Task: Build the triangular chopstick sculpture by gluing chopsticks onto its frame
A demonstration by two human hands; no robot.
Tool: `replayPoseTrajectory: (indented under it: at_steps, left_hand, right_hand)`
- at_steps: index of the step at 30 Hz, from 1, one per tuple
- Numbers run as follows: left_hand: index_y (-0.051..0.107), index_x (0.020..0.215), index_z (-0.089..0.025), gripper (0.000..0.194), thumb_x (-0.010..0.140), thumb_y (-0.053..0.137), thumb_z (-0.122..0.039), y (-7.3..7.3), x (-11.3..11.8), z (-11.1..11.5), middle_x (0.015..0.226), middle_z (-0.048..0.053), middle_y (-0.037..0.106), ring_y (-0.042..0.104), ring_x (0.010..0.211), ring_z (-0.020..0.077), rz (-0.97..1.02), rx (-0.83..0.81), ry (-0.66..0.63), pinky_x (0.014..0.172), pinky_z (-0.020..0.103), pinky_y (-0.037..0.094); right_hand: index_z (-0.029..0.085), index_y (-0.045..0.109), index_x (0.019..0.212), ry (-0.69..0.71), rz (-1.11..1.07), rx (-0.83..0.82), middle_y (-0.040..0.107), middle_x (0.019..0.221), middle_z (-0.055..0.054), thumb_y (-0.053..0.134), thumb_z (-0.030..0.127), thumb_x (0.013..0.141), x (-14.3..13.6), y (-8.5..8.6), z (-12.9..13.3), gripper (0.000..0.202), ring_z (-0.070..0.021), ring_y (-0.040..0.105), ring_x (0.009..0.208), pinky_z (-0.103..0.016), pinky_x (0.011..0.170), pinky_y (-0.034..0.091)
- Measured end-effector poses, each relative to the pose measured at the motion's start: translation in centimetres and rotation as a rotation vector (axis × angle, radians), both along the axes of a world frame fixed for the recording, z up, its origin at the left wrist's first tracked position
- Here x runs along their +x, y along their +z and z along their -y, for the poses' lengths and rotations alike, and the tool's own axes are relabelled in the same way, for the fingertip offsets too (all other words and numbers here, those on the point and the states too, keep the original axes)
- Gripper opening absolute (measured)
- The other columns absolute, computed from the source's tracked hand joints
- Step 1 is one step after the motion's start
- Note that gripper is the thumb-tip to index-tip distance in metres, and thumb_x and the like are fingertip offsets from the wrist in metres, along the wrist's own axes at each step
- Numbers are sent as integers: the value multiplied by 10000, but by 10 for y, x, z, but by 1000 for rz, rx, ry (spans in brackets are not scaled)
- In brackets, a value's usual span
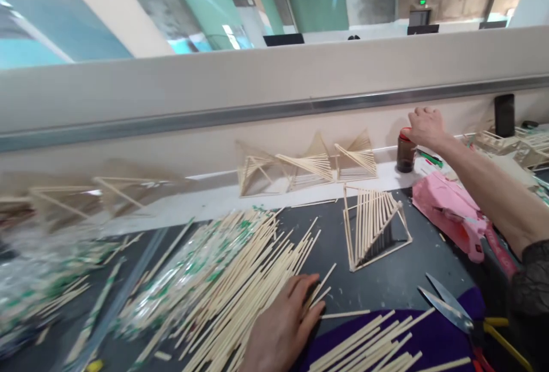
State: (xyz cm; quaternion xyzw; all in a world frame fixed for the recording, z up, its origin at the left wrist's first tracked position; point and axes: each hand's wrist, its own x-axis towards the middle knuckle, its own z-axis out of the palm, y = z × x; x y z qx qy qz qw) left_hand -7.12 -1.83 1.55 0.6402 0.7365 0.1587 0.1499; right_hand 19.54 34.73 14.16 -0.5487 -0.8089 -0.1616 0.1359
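Head view: a brown, red-lidded jar (405,156) is standing, right hand (426,126) half-curled at its lid (404,135), hold unclear, left hand (283,322) pinching pale sticks (327,279).

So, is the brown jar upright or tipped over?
Upright: the brown jar stands on its base, red lid uppermost, by the right hand.

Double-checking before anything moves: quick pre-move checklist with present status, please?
1. Right grip at the red lid: ok, appears to touch it.
2. Jar upright: ok.
3. Left grip has thin sticks between thumb and fingers: ok.
4. Scissors closed: not ok, blades spread.
5. Nearest stick frame clear of both grips: ok.
6. Lid loose or tight: cannot tell.
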Motion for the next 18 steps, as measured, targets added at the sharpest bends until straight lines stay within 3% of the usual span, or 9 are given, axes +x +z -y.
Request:
replayPoseTrajectory:
  at_steps: [3,6,10,18]
  left_hand:
    - [628,1076,-258,253,859,518,-325,8,0,4,1156,67,647,698,844,203,69,68,66,692,301,562]
    - [635,1048,-252,230,872,514,-336,13,3,7,1151,77,642,693,813,197,112,138,71,685,300,573]
    - [631,1038,-248,204,884,507,-297,15,14,8,1127,79,639,681,834,190,159,209,31,692,298,578]
    - [621,1088,-217,251,842,579,-193,23,35,0,1140,99,625,657,963,207,164,299,-79,808,352,562]
  right_hand:
    - [64,625,1188,-111,22,-181,591,1204,-238,446,486,898,-5,-10,-20,543,-353,548,1071,-427,830,409]
    - [106,653,1166,-147,14,-288,642,1120,-224,412,489,904,-7,-16,-24,523,-312,610,963,-370,727,422]
    - [57,617,1214,-163,-17,-284,606,1136,-280,449,446,876,-9,-16,-8,542,-326,615,960,-373,678,377]
    - [56,610,1228,-74,-100,-273,556,1137,-335,484,568,843,-4,-21,21,652,-343,602,971,-410,654,345]
